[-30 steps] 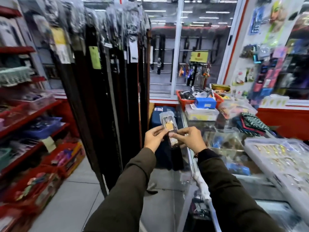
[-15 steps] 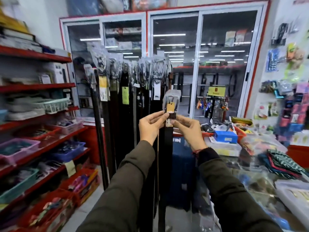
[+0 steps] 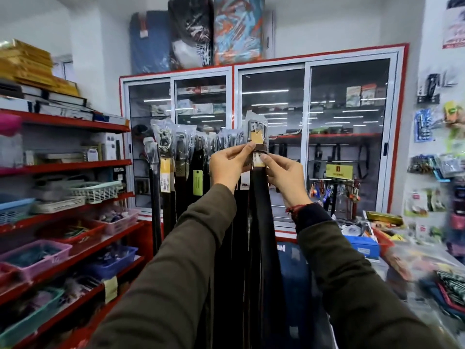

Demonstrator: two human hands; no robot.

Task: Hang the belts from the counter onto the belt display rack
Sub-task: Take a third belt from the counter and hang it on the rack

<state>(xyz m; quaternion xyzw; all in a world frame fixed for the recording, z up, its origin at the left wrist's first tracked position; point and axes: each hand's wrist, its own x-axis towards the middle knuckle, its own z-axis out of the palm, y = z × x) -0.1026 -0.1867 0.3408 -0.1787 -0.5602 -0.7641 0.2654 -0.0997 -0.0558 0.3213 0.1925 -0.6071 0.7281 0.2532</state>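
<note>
A dark belt (image 3: 261, 205) hangs straight down from both my hands, its buckle end in a clear plastic sleeve with a yellow tag (image 3: 257, 137) raised at head height. My left hand (image 3: 227, 165) pinches the strap just below the tag from the left. My right hand (image 3: 284, 176) grips it from the right, a little lower. The belt display rack (image 3: 181, 147) stands just left of and behind the held belt, packed with several dark belts in plastic-wrapped buckles. The rack's hooks are hidden behind the wrapped buckles.
Red shelves (image 3: 68, 162) with baskets of small goods run along the left. A glass cabinet with a red frame (image 3: 302, 137) stands behind the rack. The counter (image 3: 402, 258) at the right is cluttered with boxes and packets. Hanging goods cover the right wall.
Both hands have lifted the belt from counter height up to the rack's top. My view has tilted upward with them.
</note>
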